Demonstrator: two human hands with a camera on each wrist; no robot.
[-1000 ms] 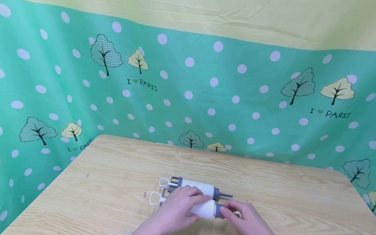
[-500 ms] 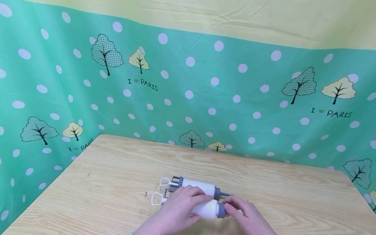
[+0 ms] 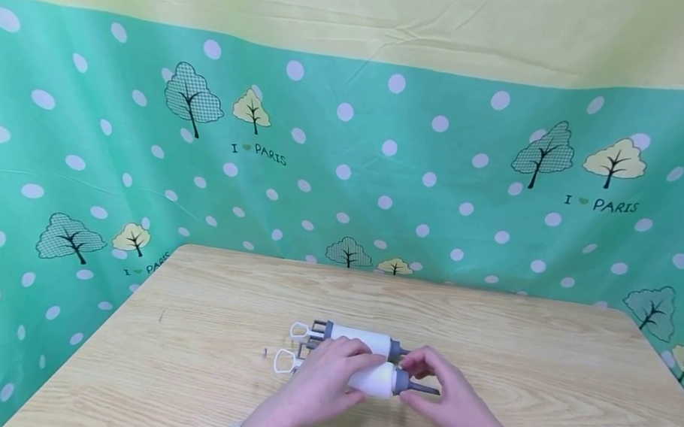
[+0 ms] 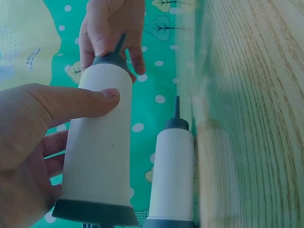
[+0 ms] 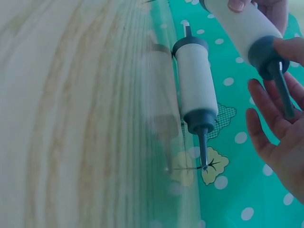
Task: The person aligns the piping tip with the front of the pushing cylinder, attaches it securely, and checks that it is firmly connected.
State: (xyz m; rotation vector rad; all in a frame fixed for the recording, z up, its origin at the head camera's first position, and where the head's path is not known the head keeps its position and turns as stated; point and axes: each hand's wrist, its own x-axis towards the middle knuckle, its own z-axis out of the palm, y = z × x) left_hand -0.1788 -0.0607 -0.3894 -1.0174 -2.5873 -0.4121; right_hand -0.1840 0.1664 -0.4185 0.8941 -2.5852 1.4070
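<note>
My left hand (image 3: 322, 382) holds the white barrel of a syringe-like dispenser (image 4: 102, 142), thumb across its top side and fingers behind it. A white plunger with a ring handle (image 3: 284, 362) sticks out at its left end. At the right end is a grey nozzle cap (image 5: 266, 54) with a thin spout. My right hand (image 3: 447, 396) is around this cap, thumb on one side and fingers on the other, with the spout pointing toward the palm. A second, similar dispenser (image 5: 197, 80) lies on the table just behind the held one.
The wood-grain table (image 3: 181, 384) carries both dispensers near its middle. A tiny dark speck (image 3: 265, 352) lies left of the ring handle. Green dotted cloth (image 3: 328, 135) hangs behind the table and down its left and right sides.
My right hand has shifted its hold on the nozzle cap: fingers and thumb now spread to either side, and the spout shows between them. The left hand has stayed in place.
</note>
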